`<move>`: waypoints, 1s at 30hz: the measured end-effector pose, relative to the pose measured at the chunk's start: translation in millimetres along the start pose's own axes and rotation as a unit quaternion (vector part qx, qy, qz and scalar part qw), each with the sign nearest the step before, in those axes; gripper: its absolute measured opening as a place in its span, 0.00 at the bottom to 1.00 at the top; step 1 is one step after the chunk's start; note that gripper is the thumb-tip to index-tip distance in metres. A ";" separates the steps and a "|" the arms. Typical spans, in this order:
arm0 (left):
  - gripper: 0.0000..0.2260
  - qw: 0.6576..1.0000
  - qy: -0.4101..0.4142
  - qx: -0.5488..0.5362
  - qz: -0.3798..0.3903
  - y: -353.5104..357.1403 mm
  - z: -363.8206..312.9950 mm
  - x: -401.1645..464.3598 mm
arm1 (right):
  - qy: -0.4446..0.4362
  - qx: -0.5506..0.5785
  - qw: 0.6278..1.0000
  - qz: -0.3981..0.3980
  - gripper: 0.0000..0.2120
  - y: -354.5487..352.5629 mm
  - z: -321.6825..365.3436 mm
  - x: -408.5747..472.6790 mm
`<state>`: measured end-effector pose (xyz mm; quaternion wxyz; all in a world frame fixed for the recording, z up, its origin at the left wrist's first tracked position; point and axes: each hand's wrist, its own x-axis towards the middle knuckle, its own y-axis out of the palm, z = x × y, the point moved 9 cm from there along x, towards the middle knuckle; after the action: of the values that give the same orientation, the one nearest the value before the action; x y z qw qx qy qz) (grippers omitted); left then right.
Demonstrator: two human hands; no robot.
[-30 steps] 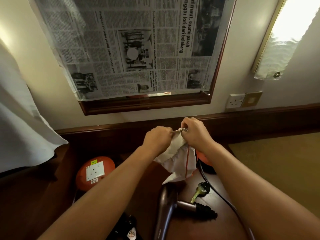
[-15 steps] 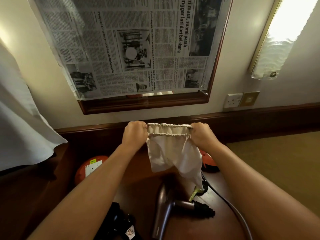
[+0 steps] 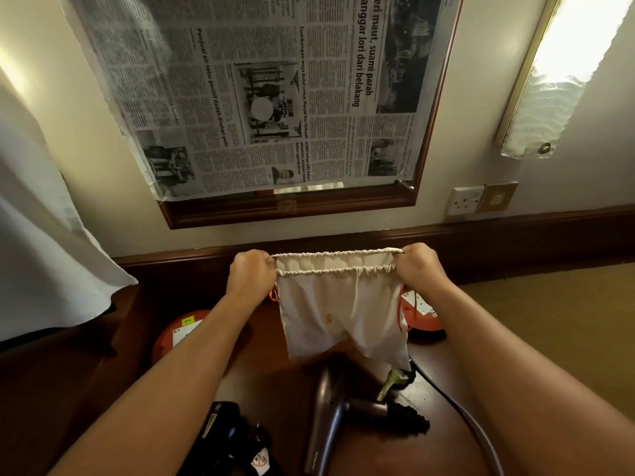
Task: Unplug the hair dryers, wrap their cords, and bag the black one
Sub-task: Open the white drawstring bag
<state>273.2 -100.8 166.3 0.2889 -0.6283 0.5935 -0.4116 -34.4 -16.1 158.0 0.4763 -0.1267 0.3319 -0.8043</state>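
Note:
A white drawstring bag hangs in the air above the dark wooden table. My left hand and my right hand grip the two ends of its gathered rim and hold the mouth stretched wide. Red drawstrings dangle at both sides. Below the bag lies a brown-grey hair dryer with its dark cord wrapped at the handle. The black hair dryer lies at the bottom edge, partly hidden behind my left forearm.
Two orange extension reels sit on the table, one at the left and one at the right behind the bag. A grey cable runs down the right side. A wall socket and a newspaper-covered mirror are above.
My hands have moved apart from a bunched grip, and the bag's mouth now stretches wide between them. The bag hangs flatter and lower than a second ago.

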 end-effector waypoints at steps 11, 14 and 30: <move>0.11 0.999 -0.033 0.006 0.039 1.6 9.2 5.4 | -0.041 0.010 0.999 -0.010 0.11 -17.4 9.8 5.6; 0.09 0.997 -0.062 0.024 0.026 -10.6 30.1 12.3 | -0.031 0.006 0.998 -0.047 0.11 -36.2 0.5 9.6; 0.07 0.997 -0.031 -0.064 0.030 -15.1 28.8 16.9 | -0.060 0.027 0.998 -0.005 0.09 -26.2 8.4 18.0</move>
<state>304.9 -119.2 168.0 0.2780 -0.6398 0.6284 -0.3443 -57.2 -26.3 179.4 0.4943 -0.1640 0.2804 -0.8063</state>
